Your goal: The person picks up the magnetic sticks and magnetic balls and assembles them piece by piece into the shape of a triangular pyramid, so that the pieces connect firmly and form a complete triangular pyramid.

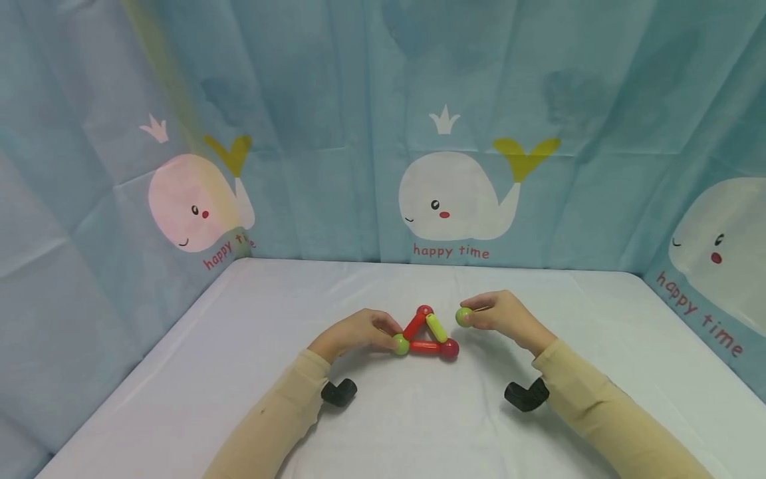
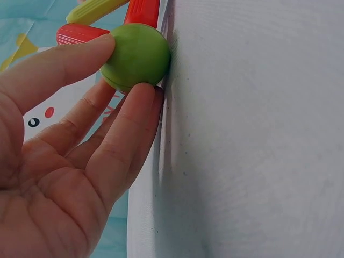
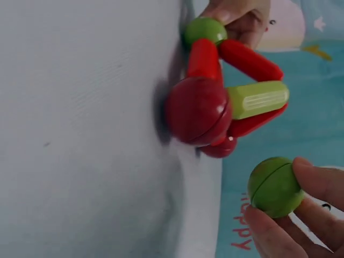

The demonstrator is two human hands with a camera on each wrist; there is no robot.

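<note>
A small triangle of magnetic sticks (image 1: 426,332) lies on the white table (image 1: 239,372): two red sticks, one yellow-green stick (image 1: 436,327), a red ball at the top (image 1: 424,311), a red ball at the right corner (image 1: 450,348) and a green ball at the left corner (image 1: 400,344). My left hand (image 1: 359,332) pinches that left green ball (image 2: 137,56) between thumb and fingers. My right hand (image 1: 503,316) holds a loose green ball (image 1: 463,317) in its fingertips, just right of the triangle and apart from it. The right wrist view shows this ball (image 3: 275,187) below the red corner ball (image 3: 198,110).
A blue curtain with white whales and "happy time" lettering (image 1: 451,251) walls the table at the back and both sides. Black wrist-camera mounts (image 1: 339,392) (image 1: 526,394) hang under both sleeves. Bare white table surface lies all around the triangle.
</note>
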